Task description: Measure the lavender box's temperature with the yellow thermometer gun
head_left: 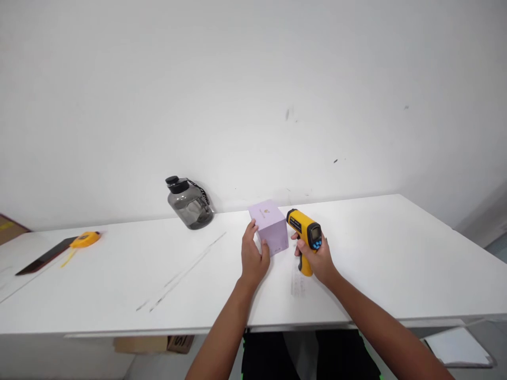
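Note:
A lilac box (273, 232) with a small gold mark on top rests on the white table. My left hand (254, 257) grips its near left side, thumb on the front face and fingers along the left. In my right hand (320, 259) is a yellow and black infrared thermometer (304, 227), held by its pistol grip. Its small screen and blue buttons face me, and its front end points away, close to the box's right side. Whether a finger presses the trigger is hard to make out.
A grey see-through water bottle (190, 206) with a black cap leans near the wall. At far left lie a yellow tape measure (85, 239) and a dark flat blade-like piece (46, 257). Below the table's front edge are a cardboard box (142, 344) and a white panel (459, 345).

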A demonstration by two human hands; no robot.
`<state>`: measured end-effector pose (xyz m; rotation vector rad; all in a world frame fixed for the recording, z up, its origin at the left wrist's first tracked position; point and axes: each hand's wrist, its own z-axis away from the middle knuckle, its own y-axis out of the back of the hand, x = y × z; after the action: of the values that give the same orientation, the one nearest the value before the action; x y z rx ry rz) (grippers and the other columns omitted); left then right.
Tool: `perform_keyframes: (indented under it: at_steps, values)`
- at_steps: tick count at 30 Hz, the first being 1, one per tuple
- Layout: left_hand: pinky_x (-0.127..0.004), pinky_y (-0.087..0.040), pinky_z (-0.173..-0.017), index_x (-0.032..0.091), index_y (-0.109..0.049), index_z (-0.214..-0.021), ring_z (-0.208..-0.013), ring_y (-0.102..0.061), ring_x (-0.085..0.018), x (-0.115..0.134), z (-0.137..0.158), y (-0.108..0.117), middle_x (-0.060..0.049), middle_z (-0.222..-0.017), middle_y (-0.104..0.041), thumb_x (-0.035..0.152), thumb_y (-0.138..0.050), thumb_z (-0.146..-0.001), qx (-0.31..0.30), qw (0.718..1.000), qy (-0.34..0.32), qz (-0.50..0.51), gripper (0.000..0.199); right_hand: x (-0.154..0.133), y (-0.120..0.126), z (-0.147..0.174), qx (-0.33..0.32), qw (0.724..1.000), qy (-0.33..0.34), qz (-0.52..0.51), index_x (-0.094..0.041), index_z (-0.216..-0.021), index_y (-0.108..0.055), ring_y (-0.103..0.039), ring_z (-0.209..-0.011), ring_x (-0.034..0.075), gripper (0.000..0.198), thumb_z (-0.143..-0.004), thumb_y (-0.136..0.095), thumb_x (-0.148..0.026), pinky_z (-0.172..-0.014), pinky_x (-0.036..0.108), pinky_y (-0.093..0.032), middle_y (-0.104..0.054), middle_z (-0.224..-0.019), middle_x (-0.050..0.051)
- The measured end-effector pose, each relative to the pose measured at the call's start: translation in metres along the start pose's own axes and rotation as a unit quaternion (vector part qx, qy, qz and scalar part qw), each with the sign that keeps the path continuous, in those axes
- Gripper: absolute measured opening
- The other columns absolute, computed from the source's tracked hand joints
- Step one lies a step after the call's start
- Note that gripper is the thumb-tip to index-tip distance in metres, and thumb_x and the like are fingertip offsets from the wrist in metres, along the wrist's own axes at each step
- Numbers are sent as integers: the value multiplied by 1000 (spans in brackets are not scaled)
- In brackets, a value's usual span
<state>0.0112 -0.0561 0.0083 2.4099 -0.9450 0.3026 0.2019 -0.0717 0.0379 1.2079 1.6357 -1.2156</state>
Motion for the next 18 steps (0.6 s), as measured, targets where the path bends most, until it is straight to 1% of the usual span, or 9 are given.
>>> perform_keyframes:
  at_steps: [2,4,6,8,10,13,15,16,18]
  values:
    - [-48,-42,-108,21,-30,-144,-142,-39,-26,-2,1,-2,-20,-151,-39,23,-43,-96,23,997,70,32,50,-1,1,-3,10,1000,-19,-1,-19,-105,-53,-60,-59,13,48,-79,-71,-55,-61,34,-54,-67,-101,8]
    - [-47,-39,-110,22,-28,-145,-142,-38,-26,-4,0,-3,-19,-152,-37,24,-43,-96,58,986,146,50,52,-2,1,-5,5,999,-47,1,-19,-105,-54,-60,-58,12,50,-78,-71,-57,-61,34,-54,-68,-104,9]
    - [-47,-38,-110,22,-27,-146,-141,-37,-26,-8,-4,0,-18,-152,-34,24,-45,-94,102,966,230,57,55,-1,-1,-5,-14,997,-79,5,-18,-105,-55,-61,-59,12,52,-77,-71,-59,-61,34,-54,-69,-105,10]
    - [-48,-39,-108,22,-25,-146,-138,-39,-27,-13,-8,5,-18,-151,-32,25,-46,-93,131,946,291,54,57,1,-3,-5,-34,993,-109,6,-18,-105,-56,-62,-61,13,54,-76,-72,-60,-63,33,-55,-69,-107,10]
    - [-48,-41,-105,21,-27,-144,-132,-42,-27,-15,-9,8,-19,-147,-34,28,-48,-92,142,941,304,40,57,4,-5,-4,-48,991,-126,13,-18,-105,-58,-63,-64,13,54,-74,-74,-60,-66,32,-55,-69,-109,10]
    - [-50,-40,-106,20,-33,-142,-128,-44,-29,-12,-6,8,-18,-141,-39,39,-54,-90,111,956,270,32,59,10,-7,-3,-65,989,-129,26,-19,-106,-58,-62,-63,12,55,-72,-76,-58,-68,33,-56,-69,-108,9]
    - [-53,-36,-111,19,-28,-146,-136,-38,-32,-7,-2,2,-19,-145,-36,48,-62,-84,74,961,264,43,76,13,-8,-2,-77,988,-127,30,-19,-107,-58,-61,-62,12,55,-72,-77,-57,-68,34,-57,-69,-108,9]
    - [-54,-32,-114,19,-22,-149,-141,-33,-35,-4,-1,-1,-21,-148,-31,52,-68,-79,57,959,274,47,90,14,-8,-2,-80,988,-125,32,-19,-109,-58,-61,-63,12,56,-72,-76,-57,-68,34,-57,-68,-108,9]
    - [-58,-26,-118,18,-8,-153,-147,-21,-39,-1,0,-7,-24,-154,-22,57,-78,-66,33,947,316,50,118,16,-8,-2,-77,989,-122,41,-19,-110,-58,-60,-63,12,56,-72,-77,-56,-68,35,-57,-68,-103,8]
